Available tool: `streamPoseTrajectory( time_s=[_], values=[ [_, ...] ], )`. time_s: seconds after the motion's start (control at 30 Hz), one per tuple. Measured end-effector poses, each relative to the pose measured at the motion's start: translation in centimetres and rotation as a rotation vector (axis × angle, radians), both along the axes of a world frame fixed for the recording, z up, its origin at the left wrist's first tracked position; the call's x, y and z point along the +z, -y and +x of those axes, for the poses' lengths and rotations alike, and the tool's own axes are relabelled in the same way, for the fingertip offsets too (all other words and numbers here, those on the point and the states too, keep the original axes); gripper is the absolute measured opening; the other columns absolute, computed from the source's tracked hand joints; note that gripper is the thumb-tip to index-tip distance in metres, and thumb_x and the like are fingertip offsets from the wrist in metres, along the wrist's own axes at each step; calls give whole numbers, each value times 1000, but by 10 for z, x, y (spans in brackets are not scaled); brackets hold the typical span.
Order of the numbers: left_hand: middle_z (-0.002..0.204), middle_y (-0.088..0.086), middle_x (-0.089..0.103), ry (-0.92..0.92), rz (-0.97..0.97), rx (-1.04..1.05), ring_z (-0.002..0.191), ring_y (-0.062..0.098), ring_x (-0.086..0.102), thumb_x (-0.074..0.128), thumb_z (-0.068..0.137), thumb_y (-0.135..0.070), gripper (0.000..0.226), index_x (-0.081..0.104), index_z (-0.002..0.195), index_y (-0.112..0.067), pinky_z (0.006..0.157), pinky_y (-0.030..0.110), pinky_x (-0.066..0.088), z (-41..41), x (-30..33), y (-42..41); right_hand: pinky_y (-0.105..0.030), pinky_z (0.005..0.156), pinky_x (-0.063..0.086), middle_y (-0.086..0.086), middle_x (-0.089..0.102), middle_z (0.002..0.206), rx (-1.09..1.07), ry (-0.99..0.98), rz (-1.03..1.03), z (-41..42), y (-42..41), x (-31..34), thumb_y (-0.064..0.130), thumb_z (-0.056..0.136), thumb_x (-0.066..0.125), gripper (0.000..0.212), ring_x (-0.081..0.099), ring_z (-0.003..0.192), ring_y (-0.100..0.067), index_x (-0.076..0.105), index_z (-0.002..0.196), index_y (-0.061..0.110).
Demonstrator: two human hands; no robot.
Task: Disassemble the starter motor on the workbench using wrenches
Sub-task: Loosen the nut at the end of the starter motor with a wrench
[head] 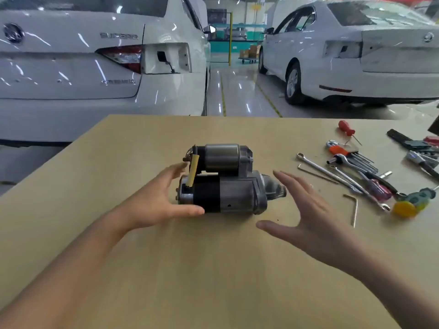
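Note:
The starter motor (225, 186) lies on its side in the middle of the tan workbench (213, 269), its solenoid cylinder on the far side and a yellow strip at its left end. My left hand (161, 200) is at the motor's left end, fingers spread, thumb touching the lower front of the housing. My right hand (306, 210) hovers open just right of the motor's nose, not touching it. Several wrenches (332, 173) lie to the right of that hand.
A tool cluster fills the bench's right side: a red-handled screwdriver (346, 128), a hex key set (351, 155), a loose hex key (354, 207), a yellow-and-green screwdriver (411, 203). Two white cars (95, 67) stand beyond the bench's far edge.

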State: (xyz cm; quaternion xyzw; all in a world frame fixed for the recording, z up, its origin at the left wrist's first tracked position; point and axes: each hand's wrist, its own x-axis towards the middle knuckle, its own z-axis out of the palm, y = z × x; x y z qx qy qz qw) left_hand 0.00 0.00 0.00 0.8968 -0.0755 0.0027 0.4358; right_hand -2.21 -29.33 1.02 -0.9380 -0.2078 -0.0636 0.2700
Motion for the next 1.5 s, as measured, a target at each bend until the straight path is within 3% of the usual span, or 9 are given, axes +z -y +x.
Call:
streamPoseTrajectory(
  time_s=[0.1, 0.23, 0.33, 0.6, 0.8, 1.03, 1.13, 1.27, 1.5],
  values=[
    [114, -1, 70, -32, -178, -106, 110, 14, 63, 91, 62, -16, 66, 60, 120, -19, 88, 19, 50, 18, -6, 4, -23, 109, 27, 7, 30, 152, -39, 106, -156, 8, -21, -7, 68, 78, 47, 89, 32, 135, -10, 24, 150, 22],
    [104, -5, 72, 116, -270, -83, 96, 9, 68, 85, 54, -37, 67, 62, 115, -18, 78, 17, 52, 20, -26, 4, -30, 102, 40, -15, 44, 145, -72, 252, -275, 21, -27, -16, 50, 85, 59, 77, 51, 127, -29, 40, 142, 1],
    [96, -12, 70, 195, -280, 46, 89, 5, 68, 88, 55, -41, 60, 61, 107, -26, 72, 11, 50, 17, -33, 13, -23, 106, 28, -5, 23, 158, 16, 121, -194, 46, -26, -14, 44, 91, 56, 73, 34, 137, -25, 24, 149, 12],
    [97, -12, 61, 312, -234, 370, 85, -10, 58, 84, 71, -33, 46, 45, 96, -35, 66, 1, 40, 25, -40, 51, -40, 97, 39, -9, 37, 149, -156, 104, -58, 108, -49, -18, 33, 92, 60, 70, 43, 129, -33, 25, 148, 9],
    [112, -6, 64, 134, -325, 162, 100, 0, 63, 91, 61, -15, 76, 50, 124, -16, 88, 12, 46, 38, -39, 24, -23, 112, 10, -6, 6, 161, -184, 5, 111, 96, -51, -49, 30, 94, 56, 89, 10, 146, -18, -8, 151, 11],
    [101, -5, 71, 208, -305, 232, 92, 9, 70, 89, 41, -42, 79, 61, 113, -25, 90, 35, 56, 30, -38, 24, -12, 95, 22, -3, 30, 138, -125, 123, 252, 81, -63, -42, 37, 78, 67, 78, 33, 130, -15, 29, 146, 29],
    [95, -13, 69, 278, -220, 294, 88, 0, 67, 93, 45, -41, 71, 59, 106, -30, 82, 24, 56, 23, -40, 38, -18, 100, 21, -4, 18, 155, -53, 17, 159, 77, -61, -42, 35, 78, 68, 85, 21, 142, -18, 20, 149, 38],
    [103, 2, 61, 387, 54, 335, 92, 19, 62, 84, 56, -54, 72, 50, 106, -14, 79, 32, 51, 19, -42, 71, -18, 95, 35, 2, 23, 155, 97, -95, 177, 77, -60, -42, 14, 75, 64, 99, 46, 125, -25, 6, 149, 46],
    [103, 7, 62, 443, 699, 423, 89, 26, 62, 48, 74, -79, 84, 38, 116, -7, 80, 38, 36, 28, -37, 99, -37, 120, 16, -2, 4, 161, 244, -221, 237, 94, -46, -42, -9, 71, 50, 105, 6, 148, -12, -4, 152, 32]
  ],
)
